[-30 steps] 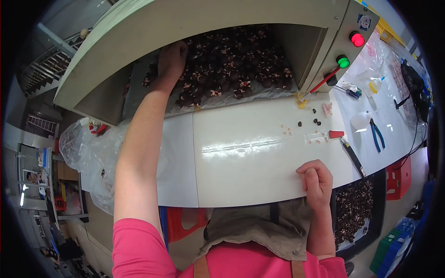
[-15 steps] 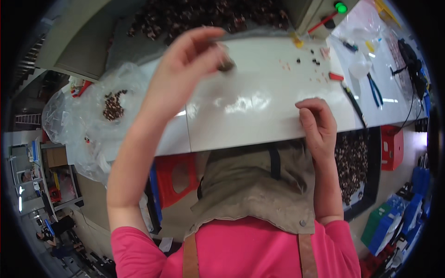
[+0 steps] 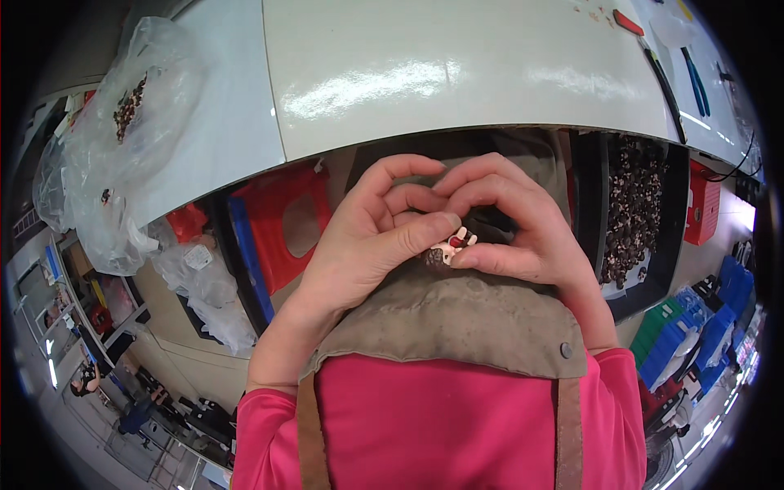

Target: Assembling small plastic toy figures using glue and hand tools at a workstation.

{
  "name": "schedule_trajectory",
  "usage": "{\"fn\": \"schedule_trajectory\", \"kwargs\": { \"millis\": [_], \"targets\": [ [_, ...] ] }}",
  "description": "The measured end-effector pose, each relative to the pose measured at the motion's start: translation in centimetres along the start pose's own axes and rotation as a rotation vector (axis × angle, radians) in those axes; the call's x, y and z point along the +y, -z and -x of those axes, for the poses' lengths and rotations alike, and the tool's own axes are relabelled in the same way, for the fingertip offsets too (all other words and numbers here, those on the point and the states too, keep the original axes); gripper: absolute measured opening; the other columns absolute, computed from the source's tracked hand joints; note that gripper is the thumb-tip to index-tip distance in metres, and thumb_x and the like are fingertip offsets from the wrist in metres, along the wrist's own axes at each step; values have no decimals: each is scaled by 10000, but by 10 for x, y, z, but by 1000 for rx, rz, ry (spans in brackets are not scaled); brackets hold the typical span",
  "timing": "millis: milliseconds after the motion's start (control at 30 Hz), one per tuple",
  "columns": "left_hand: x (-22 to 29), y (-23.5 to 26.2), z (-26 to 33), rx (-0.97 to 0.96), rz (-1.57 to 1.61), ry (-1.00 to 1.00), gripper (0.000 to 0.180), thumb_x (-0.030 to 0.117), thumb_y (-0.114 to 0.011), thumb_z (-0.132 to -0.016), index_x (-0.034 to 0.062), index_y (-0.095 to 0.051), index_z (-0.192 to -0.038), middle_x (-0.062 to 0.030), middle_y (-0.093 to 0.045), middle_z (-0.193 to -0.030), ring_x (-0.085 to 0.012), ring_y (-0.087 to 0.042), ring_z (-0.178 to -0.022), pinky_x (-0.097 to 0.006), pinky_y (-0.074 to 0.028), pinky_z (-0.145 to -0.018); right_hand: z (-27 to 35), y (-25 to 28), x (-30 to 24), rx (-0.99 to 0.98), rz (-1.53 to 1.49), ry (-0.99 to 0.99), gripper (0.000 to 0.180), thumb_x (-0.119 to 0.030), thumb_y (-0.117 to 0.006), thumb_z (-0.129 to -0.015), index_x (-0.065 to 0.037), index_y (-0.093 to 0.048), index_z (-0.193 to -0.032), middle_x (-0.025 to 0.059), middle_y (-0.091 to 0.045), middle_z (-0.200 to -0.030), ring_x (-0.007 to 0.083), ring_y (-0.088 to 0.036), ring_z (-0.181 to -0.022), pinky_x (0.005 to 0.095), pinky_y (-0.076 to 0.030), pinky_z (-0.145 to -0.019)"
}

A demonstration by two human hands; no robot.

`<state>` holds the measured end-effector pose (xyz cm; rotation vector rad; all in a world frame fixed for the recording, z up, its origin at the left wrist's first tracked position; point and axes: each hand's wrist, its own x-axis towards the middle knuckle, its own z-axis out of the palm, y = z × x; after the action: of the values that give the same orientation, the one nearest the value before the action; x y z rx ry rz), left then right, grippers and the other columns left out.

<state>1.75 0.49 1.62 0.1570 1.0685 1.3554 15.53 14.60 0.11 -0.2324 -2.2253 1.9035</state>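
Starting at the far left of the frame, a clear plastic bag [image 3: 122, 155] slumps over the end of the white table [image 3: 457, 73], with a small heap of dark pieces showing through it near the upper left. Below the table edge, left of centre, a red stool [image 3: 282, 229] stands on the floor beside more crumpled plastic.

At the middle of the frame the left hand [image 3: 367, 237] comes up from the lower left, its fingers curled and its thumb laid flat across toward the right. The right hand [image 3: 523, 229] meets it from the other side, fingers bent over in an arch. Both hands are closed to a narrow pinch, and together they hold a small white and red part [image 3: 457, 242], which sits between the left thumb tip and the right thumb and forefinger, just above the lap. A dark bit lies against the part on its lower left; what it is cannot be made out. Under the hands spreads a tan apron [image 3: 457, 318], over a pink shirt [image 3: 433, 433].

Right of the hands, a black bin [image 3: 633, 212] full of small dark pieces sits below the table edge. In the upper right, on the table top, lie a red-handled tool [image 3: 627, 22] and blue-handled pliers [image 3: 696, 80].
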Motion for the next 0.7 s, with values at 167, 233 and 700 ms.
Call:
{"fn": "schedule_trajectory", "kwargs": {
  "millis": [167, 233, 700],
  "targets": [
    [-2, -3, 5, 19, 64, 76, 363, 97, -561, -879, 32, -412, -1204, -90, -566, -1052, -127, -583, -912, -250, -488, -788, 8, -3, 13, 160, 71, 48, 358, -180, -778, -662, -40, -541, -891, 92, -544, -1006, 190, -533, -905, 282, -453, -752],
    [-6, -5, 4, 5, 20, 62, 341, 110, -542, -892, 29, -420, -1200, -92, -557, -1077, -128, -579, -923, -254, -489, -794, 12, -5, 22, 234, 15, 38, 388, -180, -790, -648, -46, -512, -883, 83, -545, -975, 164, -529, -859, 253, -442, -714],
    [-20, 6, -7, 67, -74, -78, 295, 166, -488, -930, 3, -481, -1175, -36, -580, -953, -86, -553, -838, -211, -445, -774, 12, -10, 23, 195, -11, 0, 312, -99, -749, -699, -39, -547, -930, 64, -549, -901, 153, -554, -798, 252, -466, -674]
  ]
}}
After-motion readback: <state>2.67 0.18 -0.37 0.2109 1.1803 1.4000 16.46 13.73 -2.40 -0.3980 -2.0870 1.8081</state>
